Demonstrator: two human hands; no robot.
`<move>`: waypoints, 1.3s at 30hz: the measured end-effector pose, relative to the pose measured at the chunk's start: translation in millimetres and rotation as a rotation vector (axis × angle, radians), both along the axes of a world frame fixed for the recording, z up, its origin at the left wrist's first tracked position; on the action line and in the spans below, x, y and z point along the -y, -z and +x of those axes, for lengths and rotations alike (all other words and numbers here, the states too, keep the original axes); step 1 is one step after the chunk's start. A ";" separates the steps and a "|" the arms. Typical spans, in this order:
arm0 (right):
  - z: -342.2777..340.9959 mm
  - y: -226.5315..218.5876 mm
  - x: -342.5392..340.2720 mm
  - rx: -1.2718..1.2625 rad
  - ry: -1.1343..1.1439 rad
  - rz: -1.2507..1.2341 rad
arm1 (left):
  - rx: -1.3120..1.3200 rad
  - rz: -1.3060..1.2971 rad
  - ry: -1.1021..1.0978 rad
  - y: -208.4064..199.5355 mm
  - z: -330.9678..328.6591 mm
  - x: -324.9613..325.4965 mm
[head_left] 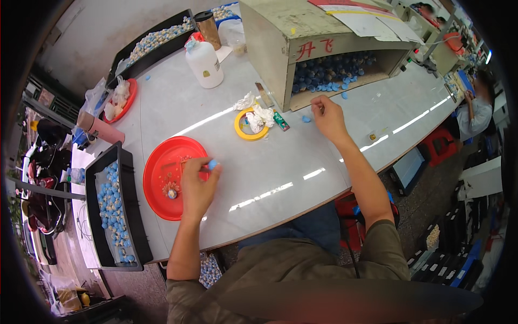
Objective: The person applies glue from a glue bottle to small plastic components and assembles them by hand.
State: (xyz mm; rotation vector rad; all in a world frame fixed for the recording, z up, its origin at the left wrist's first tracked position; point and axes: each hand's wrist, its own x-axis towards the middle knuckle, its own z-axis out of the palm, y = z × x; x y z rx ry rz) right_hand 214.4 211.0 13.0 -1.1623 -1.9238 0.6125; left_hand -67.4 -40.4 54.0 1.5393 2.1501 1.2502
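My left hand (198, 188) is over the right side of a red round plate (155, 202), pinching a small blue rounded piece (213, 164) between thumb and fingertips. A small round item with a pale, petal-like ring (171, 192) lies in the plate among small crumbs. My right hand (329, 119) hovers in front of the opening of a beige box (266, 59), its fingers curled together; whatever they may hold is too small to make out. Inside the box is a heap of blue rounded pieces (324, 73). A loose blue piece (306, 119) lies just left of my right hand.
Yellow tape (241, 131) with crumpled tissue (260, 119) and a green tube-like item (281, 121) lie mid-table. Behind stand a white bottle (208, 67) and brown cup (209, 32). Black trays (143, 237) of pieces flank the left. A co-worker (476, 110) sits far right.
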 end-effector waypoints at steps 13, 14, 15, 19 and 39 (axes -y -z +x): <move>-28.8 6.9 -83.7 0.819 0.018 0.320 | -0.621 -0.335 -0.436 6.8 -56.0 47.2; -28.4 5.5 -76.5 0.704 0.053 0.418 | -0.748 -0.173 -0.437 4.4 -52.0 47.2; -26.8 4.3 -68.6 0.589 0.089 0.512 | -0.746 -0.175 -0.439 0.8 -47.6 45.2; -14.5 -5.6 -22.1 -0.058 -0.064 -0.047 | -0.481 0.304 -0.067 -7.4 -13.2 20.7; 110.9 16.6 92.8 -0.186 0.723 0.266 | 0.989 -0.476 0.380 37.6 58.8 -43.4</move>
